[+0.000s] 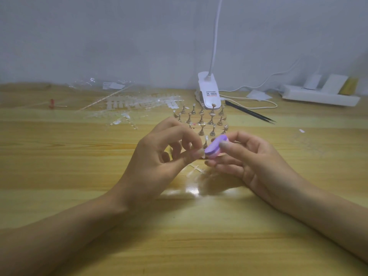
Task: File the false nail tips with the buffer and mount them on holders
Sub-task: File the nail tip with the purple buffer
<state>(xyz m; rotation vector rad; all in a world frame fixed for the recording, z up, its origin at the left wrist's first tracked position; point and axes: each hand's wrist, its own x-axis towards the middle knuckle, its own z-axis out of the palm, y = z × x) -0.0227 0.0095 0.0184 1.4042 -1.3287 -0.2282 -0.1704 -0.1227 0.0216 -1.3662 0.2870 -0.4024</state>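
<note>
My right hand [251, 162] grips a small purple buffer block [215, 147] between thumb and fingers. My left hand [165, 156] pinches a tiny clear nail tip [200, 152] at its fingertips, right against the buffer's left edge. Just behind both hands stands a group of several small metal holders [201, 119] on a base; one close to the buffer carries a clear tip [206, 138]. Loose clear tips and sprue pieces [196, 169] lie on the wooden table under my hands.
Strips of clear nail tips and plastic bags [127, 105] are spread at the back left. A white clip lamp [208, 90] stands behind the holders, black tweezers [251, 112] lie to its right, and a white power strip [318, 94] sits at the far right.
</note>
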